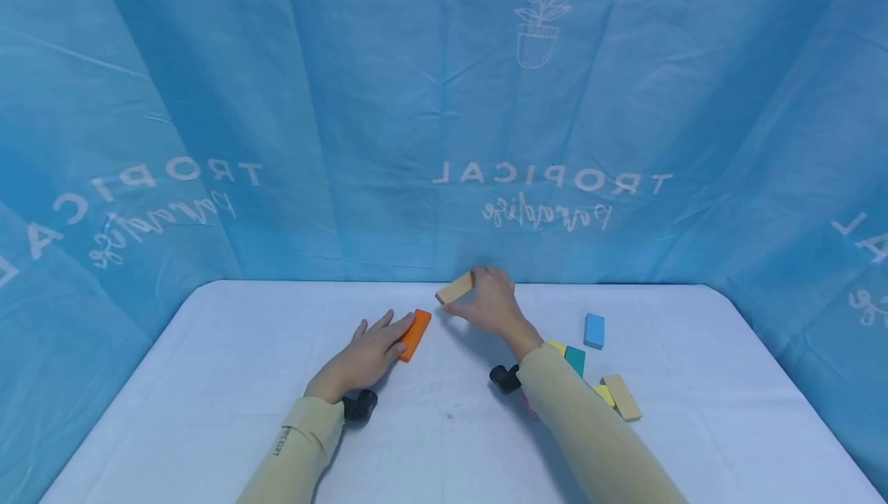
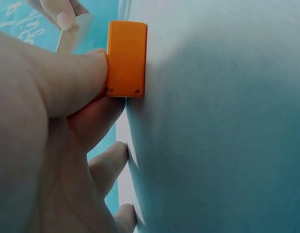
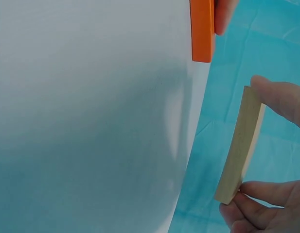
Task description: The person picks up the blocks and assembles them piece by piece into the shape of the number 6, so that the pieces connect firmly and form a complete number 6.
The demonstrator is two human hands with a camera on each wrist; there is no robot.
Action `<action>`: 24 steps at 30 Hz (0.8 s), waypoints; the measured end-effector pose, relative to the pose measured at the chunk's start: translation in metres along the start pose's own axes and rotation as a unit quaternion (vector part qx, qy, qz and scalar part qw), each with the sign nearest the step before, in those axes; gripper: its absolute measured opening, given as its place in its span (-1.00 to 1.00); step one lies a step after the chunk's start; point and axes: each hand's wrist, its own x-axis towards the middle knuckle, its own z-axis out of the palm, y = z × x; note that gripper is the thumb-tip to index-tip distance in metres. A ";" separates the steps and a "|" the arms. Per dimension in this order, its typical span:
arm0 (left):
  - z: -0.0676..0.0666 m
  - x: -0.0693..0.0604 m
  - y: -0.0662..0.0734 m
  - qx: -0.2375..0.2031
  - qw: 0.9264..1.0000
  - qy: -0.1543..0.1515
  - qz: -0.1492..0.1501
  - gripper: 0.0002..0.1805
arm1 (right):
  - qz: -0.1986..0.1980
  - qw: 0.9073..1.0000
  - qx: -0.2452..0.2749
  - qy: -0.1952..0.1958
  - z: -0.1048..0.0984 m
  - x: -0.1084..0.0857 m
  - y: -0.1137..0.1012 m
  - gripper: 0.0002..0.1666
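An orange block (image 1: pixel 417 334) lies on the white table, and my left hand (image 1: pixel 366 357) pinches it between thumb and index finger. In the left wrist view the thumb presses one side of the orange block (image 2: pixel 126 58), while the other fingertips touch the cloth. My right hand (image 1: pixel 491 305) holds a plain wooden block (image 1: pixel 455 288) in the air, just beyond and right of the orange one. Seen from the right wrist, the thumb and fingers grip the wooden block (image 3: pixel 239 145) by its two ends, apart from the orange block (image 3: pixel 202 31).
Right of my right forearm are a blue block (image 1: pixel 593 330), a teal block (image 1: pixel 575 359), yellow blocks (image 1: pixel 605 394) and another wooden block (image 1: pixel 622 398). A pink piece (image 1: pixel 529 407) is mostly hidden under the sleeve. A blue curtain (image 1: pixel 388 142) surrounds the table's far edge and sides.
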 end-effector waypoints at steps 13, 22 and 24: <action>0.002 0.001 -0.003 0.004 1.000 0.002 0.003 -0.42 | -0.003 1.000 -0.023 -0.011 0.011 0.012 -0.003 0.03; 0.002 0.002 -0.003 0.010 1.000 -0.005 0.000 -0.42 | -0.001 0.999 -0.026 -0.022 0.018 0.018 -0.007 0.07; 0.001 0.002 -0.003 0.009 1.000 -0.006 -0.001 -0.42 | -0.002 0.999 -0.026 -0.022 0.019 0.019 -0.009 0.07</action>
